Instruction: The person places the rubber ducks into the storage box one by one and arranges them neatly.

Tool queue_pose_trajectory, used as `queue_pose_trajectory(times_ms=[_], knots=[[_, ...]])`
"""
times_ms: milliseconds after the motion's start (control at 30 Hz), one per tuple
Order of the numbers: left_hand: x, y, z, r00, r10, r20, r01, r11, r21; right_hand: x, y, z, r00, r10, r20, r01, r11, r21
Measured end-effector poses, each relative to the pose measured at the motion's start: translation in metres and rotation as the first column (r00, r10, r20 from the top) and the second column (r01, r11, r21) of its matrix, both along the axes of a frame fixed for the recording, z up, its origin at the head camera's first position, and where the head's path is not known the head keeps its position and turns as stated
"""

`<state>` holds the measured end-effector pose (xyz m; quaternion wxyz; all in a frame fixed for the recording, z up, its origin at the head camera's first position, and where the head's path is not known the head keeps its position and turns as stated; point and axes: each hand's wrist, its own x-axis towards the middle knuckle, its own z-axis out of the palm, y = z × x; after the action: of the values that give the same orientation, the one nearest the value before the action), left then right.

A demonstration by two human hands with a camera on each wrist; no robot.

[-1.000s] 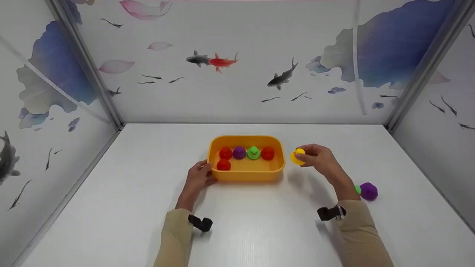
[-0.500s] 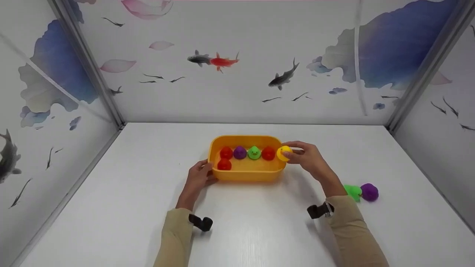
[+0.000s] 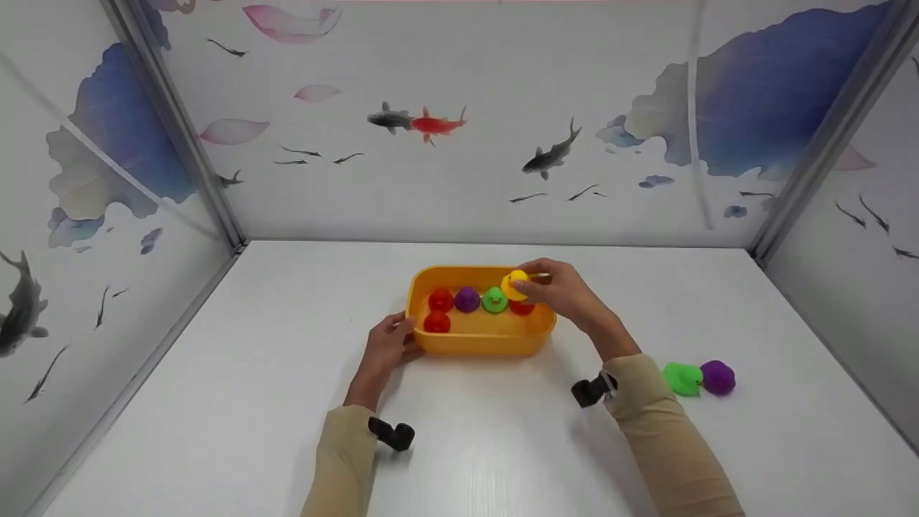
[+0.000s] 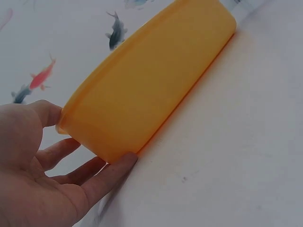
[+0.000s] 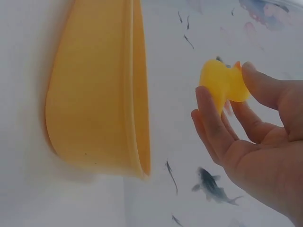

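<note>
My right hand (image 3: pixel 563 291) pinches a yellow rubber duck (image 3: pixel 515 285) between thumb and fingers, over the right back part of an orange-yellow plastic tub (image 3: pixel 481 345). In the right wrist view the duck (image 5: pixel 222 82) is held above the level of the tub's rim. My left hand (image 3: pixel 385 348) holds the tub's left end, thumb at the rim and fingers against the wall and lower edge, as the left wrist view shows. Inside the tub lie a green duck (image 3: pixel 494 300), a purple toy (image 3: pixel 467 299) and several red ones (image 3: pixel 437 322), one partly hidden behind my right hand.
To the right on the white table (image 3: pixel 467 431), a green duck (image 3: pixel 682 379) sits against a purple toy (image 3: pixel 719 378), near my right sleeve. White panels (image 3: pixel 445 194) printed with fish and petals stand behind and on both sides.
My right hand has carried the yellow duck left, from beside the tub to above its right part. The green duck on the table has come into full view. My left hand stays at the tub.
</note>
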<state>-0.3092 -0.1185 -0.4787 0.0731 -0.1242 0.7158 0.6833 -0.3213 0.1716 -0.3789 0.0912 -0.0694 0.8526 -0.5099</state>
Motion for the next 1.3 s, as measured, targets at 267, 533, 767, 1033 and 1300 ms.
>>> queue_pose_trajectory(times_ms=[267,533,767,1033,1300], knots=[[-0.002,0.0,-0.001,1.0,0.006,0.01,-0.006,1.0,-0.006,-0.009,-0.02,-0.008,0.997,0.071,0.033,-0.071,0.997,0.01],[0.001,0.001,0.0,1.0,-0.002,0.013,0.002,1.0,-0.006,-0.017,-0.036,-0.017,0.994,0.095,0.06,-0.093,0.995,-0.038],[0.001,-0.001,-0.001,1.0,-0.004,0.007,0.004,1.0,-0.014,-0.019,-0.052,-0.023,0.99,0.137,0.033,-0.135,0.989,-0.06],[0.002,-0.001,-0.002,1.0,0.005,-0.007,-0.005,1.0,0.0,-0.019,-0.065,-0.036,0.993,0.09,0.082,-0.091,0.996,0.006],[0.0,0.0,-0.001,1.0,0.005,-0.003,-0.005,1.0,-0.005,-0.02,-0.072,-0.042,0.992,0.053,0.118,-0.066,0.992,0.104]])
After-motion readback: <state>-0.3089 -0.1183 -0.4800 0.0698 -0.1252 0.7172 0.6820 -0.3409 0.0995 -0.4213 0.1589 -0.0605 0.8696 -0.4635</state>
